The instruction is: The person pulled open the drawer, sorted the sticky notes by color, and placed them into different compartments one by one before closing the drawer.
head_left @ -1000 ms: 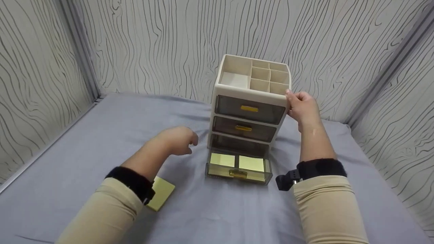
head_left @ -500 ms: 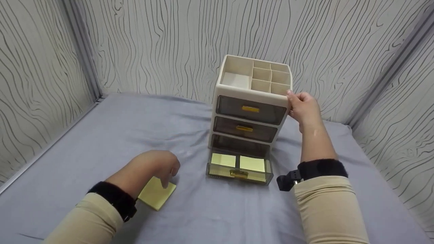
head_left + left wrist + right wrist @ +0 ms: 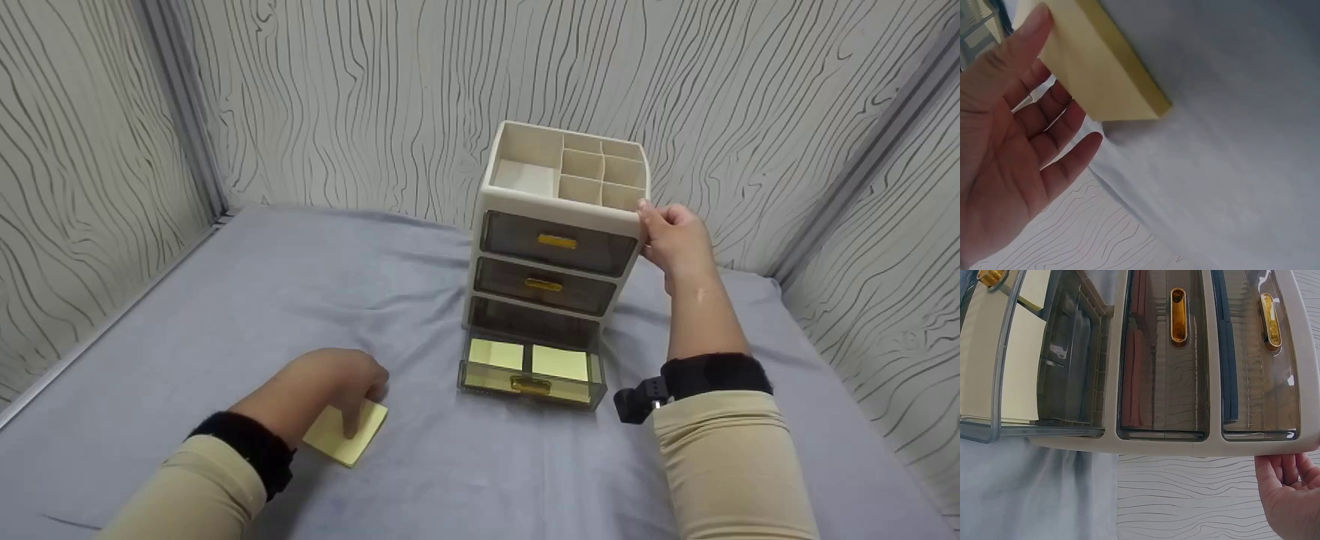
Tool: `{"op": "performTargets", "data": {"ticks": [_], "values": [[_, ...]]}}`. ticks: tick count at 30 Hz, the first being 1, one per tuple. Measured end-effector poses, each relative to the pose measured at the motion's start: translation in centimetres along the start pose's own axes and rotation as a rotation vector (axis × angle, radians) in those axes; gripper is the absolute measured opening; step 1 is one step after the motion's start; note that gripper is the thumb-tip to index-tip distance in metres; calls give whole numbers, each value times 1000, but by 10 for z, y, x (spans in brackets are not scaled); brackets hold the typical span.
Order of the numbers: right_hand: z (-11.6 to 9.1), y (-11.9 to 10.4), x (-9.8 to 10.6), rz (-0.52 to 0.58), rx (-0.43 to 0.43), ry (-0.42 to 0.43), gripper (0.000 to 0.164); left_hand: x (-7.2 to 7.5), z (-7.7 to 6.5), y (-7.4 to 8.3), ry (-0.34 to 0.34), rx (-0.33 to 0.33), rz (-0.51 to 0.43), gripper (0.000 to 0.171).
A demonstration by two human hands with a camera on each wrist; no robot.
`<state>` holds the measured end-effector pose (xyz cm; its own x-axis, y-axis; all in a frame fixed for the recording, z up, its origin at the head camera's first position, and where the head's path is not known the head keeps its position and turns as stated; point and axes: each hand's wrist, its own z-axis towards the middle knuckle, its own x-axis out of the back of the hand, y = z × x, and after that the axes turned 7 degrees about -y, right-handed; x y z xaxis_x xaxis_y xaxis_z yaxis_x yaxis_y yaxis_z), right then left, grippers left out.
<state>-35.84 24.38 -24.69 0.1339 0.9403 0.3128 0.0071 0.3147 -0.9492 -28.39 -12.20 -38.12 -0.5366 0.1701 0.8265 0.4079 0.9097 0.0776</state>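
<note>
My left hand is over a pad of yellow sticky notes lying on the cloth at front left. In the left wrist view, the thumb lies on the top face of the sticky note pad and the fingers reach round its edge, pinching it. My right hand grips the upper right edge of a cream drawer organizer. The organizer's lowest drawer is pulled out, with two yellow note pads side by side inside. Blue and reddish items show through the upper drawers in the right wrist view.
A grey-blue cloth with wrinkles covers the table. Wood-grain patterned panels stand behind and at both sides. Open compartments divide the organizer's top.
My left hand has moved from beside the open drawer down and left to the sticky note pad and now pinches it. The right hand keeps its hold on the organizer.
</note>
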Motion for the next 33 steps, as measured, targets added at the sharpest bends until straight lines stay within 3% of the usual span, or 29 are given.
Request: {"op": "performTargets", "data": {"ticks": [7,17,27,29,33], "values": [[0,1,0,-2,-1,3,40,5,0,1,-33,4,33,35],[0,1,-1,-16,1,7,41,20,-17,-7,-34,-37,-86,17],[0,2,0,-19,10,7,40,43,-26,-1,-66,12,-135,12],[0,2,1,-8,13,4,39,49,-27,1,-52,2,-139,11],[1,1,1,-3,17,8,37,63,-26,7,-8,-81,-117,7]]}}
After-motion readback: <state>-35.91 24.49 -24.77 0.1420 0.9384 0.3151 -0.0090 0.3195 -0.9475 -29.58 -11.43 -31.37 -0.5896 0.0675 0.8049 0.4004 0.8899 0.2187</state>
